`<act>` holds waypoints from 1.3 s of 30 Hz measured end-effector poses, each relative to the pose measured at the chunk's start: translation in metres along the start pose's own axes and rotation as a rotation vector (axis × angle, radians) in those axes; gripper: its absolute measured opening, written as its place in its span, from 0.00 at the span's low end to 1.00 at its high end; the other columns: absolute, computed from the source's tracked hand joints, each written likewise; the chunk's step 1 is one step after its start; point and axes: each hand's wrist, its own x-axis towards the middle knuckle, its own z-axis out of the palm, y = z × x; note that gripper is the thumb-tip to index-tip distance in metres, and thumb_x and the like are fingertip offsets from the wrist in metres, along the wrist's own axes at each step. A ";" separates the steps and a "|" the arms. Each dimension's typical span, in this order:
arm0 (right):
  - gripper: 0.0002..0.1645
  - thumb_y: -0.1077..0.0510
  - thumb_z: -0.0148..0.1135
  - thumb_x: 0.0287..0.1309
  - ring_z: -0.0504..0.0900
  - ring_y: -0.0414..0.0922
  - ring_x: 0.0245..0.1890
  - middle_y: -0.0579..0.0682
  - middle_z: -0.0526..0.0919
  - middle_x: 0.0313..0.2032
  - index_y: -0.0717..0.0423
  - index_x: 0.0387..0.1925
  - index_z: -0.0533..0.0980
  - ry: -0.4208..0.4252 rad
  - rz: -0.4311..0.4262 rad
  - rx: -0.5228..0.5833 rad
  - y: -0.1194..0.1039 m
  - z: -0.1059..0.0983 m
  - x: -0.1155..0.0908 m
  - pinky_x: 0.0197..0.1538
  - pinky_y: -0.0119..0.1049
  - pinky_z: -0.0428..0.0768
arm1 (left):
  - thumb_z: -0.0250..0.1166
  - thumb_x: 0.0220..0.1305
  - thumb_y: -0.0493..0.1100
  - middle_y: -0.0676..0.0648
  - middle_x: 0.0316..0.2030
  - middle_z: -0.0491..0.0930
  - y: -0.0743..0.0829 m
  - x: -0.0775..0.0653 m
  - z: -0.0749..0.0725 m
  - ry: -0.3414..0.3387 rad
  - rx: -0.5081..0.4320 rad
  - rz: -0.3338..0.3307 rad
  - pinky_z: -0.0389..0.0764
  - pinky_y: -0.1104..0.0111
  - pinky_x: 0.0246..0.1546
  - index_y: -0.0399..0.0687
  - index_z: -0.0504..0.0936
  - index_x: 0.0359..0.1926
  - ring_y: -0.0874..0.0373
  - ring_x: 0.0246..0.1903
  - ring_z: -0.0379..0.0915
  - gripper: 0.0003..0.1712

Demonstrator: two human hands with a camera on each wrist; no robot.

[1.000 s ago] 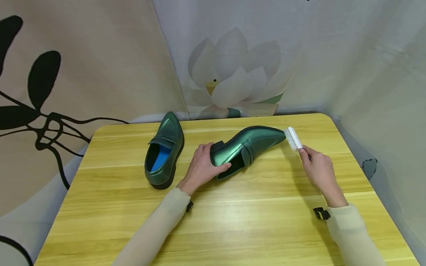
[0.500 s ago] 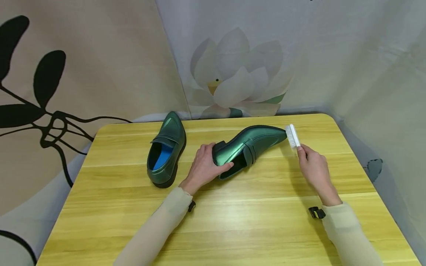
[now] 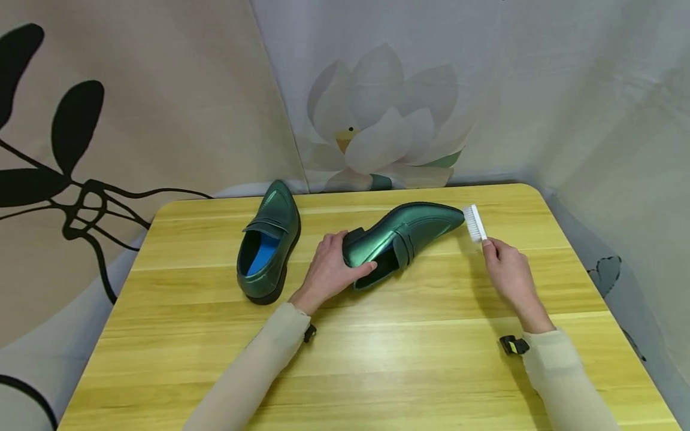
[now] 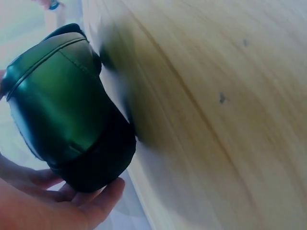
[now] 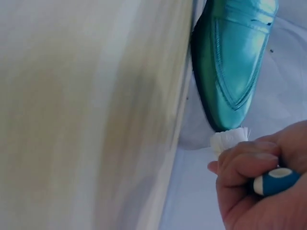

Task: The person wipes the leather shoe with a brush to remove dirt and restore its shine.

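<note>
A shiny green loafer [image 3: 412, 230] lies tilted on its side, toe to the right. My left hand [image 3: 330, 269] grips its heel, thumb at the opening; in the left wrist view the fingers [image 4: 108, 196] wrap under the dark heel. My right hand [image 3: 509, 272] holds a white-bristled brush [image 3: 474, 223] by its handle. The bristles touch the tip of the loafer's toe. In the right wrist view, fingers curl round the brush's blue and white handle [image 5: 276, 182], and the bristles [image 5: 230, 139] meet the toe [image 5: 228, 115].
A second green loafer [image 3: 272, 239] with a blue insole stands upright on the wooden table [image 3: 409, 371], left of my left hand. Behind the table hangs a cloth backdrop [image 3: 205, 108] with a printed flower and dark leaves.
Between the frames the brush shifts slightly up, then slightly down, against the toe. My left hand and the gripped loafer stay nearly still.
</note>
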 end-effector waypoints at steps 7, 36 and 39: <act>0.34 0.48 0.37 0.84 0.66 0.48 0.18 0.55 0.71 0.22 0.74 0.67 0.70 -0.020 -0.011 -0.041 0.005 0.001 0.004 0.22 0.41 0.66 | 0.76 0.51 0.69 0.37 0.70 0.62 0.000 -0.005 -0.007 -0.108 -0.012 -0.037 0.72 0.48 0.63 0.45 0.53 0.82 0.43 0.63 0.66 0.67; 0.27 0.60 0.70 0.66 0.65 0.42 0.17 0.55 0.78 0.27 0.63 0.64 0.78 0.210 -0.599 -0.230 -0.074 0.036 -0.022 0.18 0.35 0.64 | 0.82 0.47 0.61 0.39 0.60 0.69 0.013 -0.008 0.003 0.123 0.031 0.213 0.74 0.51 0.56 0.43 0.66 0.75 0.44 0.56 0.66 0.59; 0.26 0.51 0.66 0.71 0.63 0.40 0.17 0.51 0.75 0.25 0.60 0.63 0.80 0.204 -0.650 -0.232 -0.079 0.040 -0.027 0.18 0.33 0.63 | 0.83 0.46 0.60 0.38 0.61 0.68 0.012 -0.009 0.004 0.123 0.051 0.235 0.74 0.51 0.56 0.43 0.66 0.75 0.43 0.57 0.66 0.60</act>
